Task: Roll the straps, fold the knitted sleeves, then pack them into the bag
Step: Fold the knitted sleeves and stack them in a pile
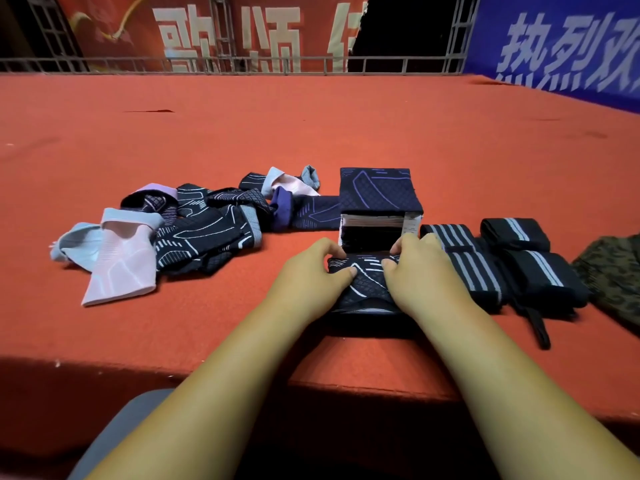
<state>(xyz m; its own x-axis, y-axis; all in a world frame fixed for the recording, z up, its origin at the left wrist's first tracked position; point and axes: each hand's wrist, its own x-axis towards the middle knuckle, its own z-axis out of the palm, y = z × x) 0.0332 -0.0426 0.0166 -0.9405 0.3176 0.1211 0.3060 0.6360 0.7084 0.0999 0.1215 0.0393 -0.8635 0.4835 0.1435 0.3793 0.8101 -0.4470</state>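
From the head camera, both forearms reach forward over the near edge of a red-covered table [311, 133]. The left hand [311, 271] and right hand [420, 277] meet on a dark knitted sleeve [367, 284] with white line patterns, which lies on the table just in front of the person. Each grip is clenched on this sleeve: the fingers curl over its far edge and the thumbs press on its top. Directly behind the hands stands a box-like block [379, 225] with a purple-lined dark sleeve [377, 190] draped over it; what the block is cannot be told. To the left, a loose pile of knitted sleeves [207, 226] in black, purple and grey lies unfolded, with a pink sleeve [119, 271] at its near left end. To the right of the hands lie black rolled straps [538, 273] with grey stripes, close together, one thin black end trailing toward the table edge. A piece of camouflage fabric [614, 271] lies at the far right border.
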